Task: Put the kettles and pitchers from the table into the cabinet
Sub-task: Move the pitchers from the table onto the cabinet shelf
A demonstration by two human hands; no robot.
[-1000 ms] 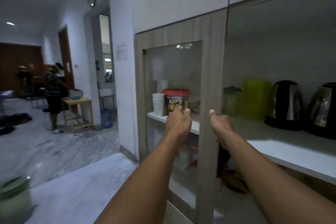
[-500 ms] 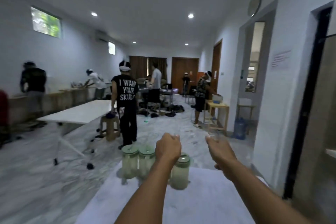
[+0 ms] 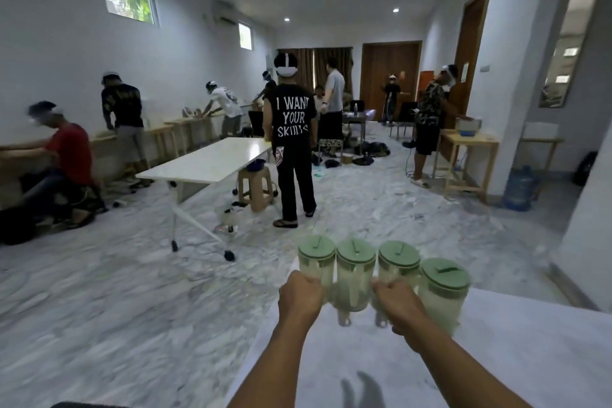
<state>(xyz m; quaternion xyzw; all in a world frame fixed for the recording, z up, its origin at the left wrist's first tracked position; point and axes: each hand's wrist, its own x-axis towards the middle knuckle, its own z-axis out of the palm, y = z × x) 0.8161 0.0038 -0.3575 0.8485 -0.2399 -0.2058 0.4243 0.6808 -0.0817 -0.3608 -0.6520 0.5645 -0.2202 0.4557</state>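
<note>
- Four pitchers with green lids stand in a row at the far edge of the white surface (image 3: 530, 358), close together.
- The left hand (image 3: 299, 291) is clenched on the handle of the leftmost pitcher (image 3: 314, 262).
- The right hand (image 3: 397, 300) is clenched at the third pitcher (image 3: 397, 262) — whether it grips that handle cannot be told, as the fist hides it.
- The second pitcher (image 3: 355, 275) sits between the two hands; the rightmost pitcher (image 3: 443, 291) stands just right of the right hand, slightly nearer.
- Beyond lies a marble floor (image 3: 116, 291), blurred.
</note>
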